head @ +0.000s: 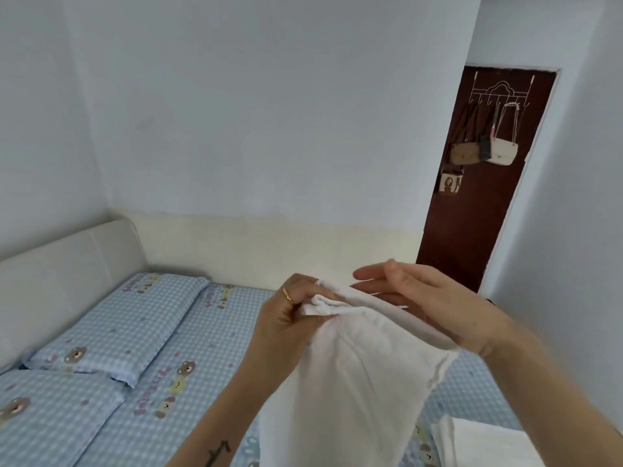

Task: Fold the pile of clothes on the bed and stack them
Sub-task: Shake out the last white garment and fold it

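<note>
A white garment [350,375] hangs in the air above the bed [141,392], held up at chest height. My left hand [286,321], with a gold ring on one finger, pinches a bunched top corner of it. My right hand [435,308] lies along the top edge on the right, fingers stretched out to the left, thumb side over the cloth. The garment's lower part runs out of the frame at the bottom. Folded white cloth [478,443] lies on the bed at the lower right corner.
The bed has a blue checked sheet with bear prints and two matching pillows [118,328] against a pale padded headboard [64,267]. A dark brown door [472,230] with small bags on an over-door hook rack [488,150] stands at the right.
</note>
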